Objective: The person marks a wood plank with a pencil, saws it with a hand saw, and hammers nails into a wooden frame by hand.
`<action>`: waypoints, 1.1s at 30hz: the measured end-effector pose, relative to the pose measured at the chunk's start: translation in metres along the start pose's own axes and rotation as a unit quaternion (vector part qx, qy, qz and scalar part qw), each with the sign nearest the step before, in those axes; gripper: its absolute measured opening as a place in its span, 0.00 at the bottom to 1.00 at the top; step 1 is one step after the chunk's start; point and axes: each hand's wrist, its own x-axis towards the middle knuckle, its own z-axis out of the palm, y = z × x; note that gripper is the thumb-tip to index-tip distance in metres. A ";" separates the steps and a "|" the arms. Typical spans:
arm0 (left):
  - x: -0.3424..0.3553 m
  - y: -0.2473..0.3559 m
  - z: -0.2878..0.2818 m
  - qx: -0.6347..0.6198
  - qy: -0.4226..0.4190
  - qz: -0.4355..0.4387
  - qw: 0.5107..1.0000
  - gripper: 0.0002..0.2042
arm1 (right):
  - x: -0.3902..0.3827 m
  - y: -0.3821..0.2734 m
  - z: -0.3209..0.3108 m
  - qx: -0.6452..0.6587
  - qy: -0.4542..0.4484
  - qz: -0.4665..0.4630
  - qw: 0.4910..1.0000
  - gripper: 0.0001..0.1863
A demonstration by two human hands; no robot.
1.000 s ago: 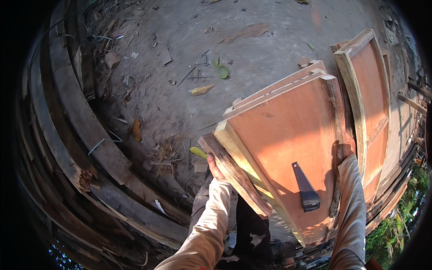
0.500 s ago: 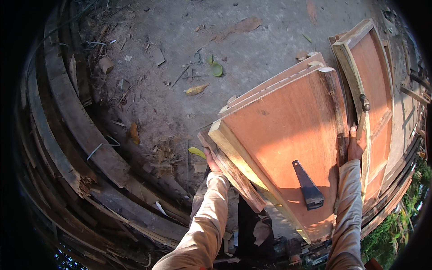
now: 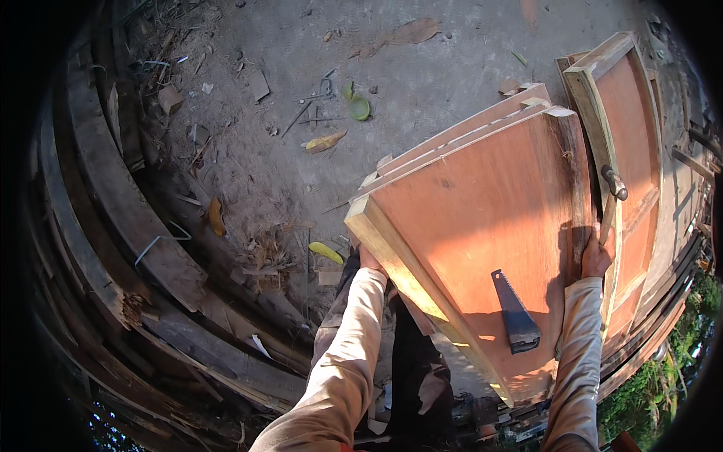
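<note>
A wood-framed plywood panel (image 3: 467, 203) stands tilted in front of me, with a handsaw (image 3: 517, 313) lying on its face. My left hand (image 3: 370, 258) is at the panel's left frame edge, its fingers mostly hidden behind the edge. It appears closed on a short wooden batten (image 3: 419, 316), which shows only a little below the frame. At the panel's right side, my right hand (image 3: 597, 255) is closed round the handle of a hammer (image 3: 615, 183), head upward. That hand is beside the panel's rough right edge strip (image 3: 574, 166).
Another framed panel (image 3: 625, 113) leans at the right, close to my right hand. Long weathered boards (image 3: 113, 166) are stacked along the left. On the ground lie dry leaves (image 3: 326, 142), a green round thing (image 3: 359, 108) and wood scraps (image 3: 259, 86). Greenery (image 3: 678, 354) shows at lower right.
My left hand has moved right with the batten, which has slid behind the panel's left frame and is now mostly hidden. The right hand and hammer have shifted slightly downward.
</note>
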 end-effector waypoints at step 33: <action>-0.129 0.023 0.061 -0.060 -0.074 -0.027 0.995 0.29 | 0.019 0.026 -0.019 -0.035 -0.015 -0.025 0.999 0.19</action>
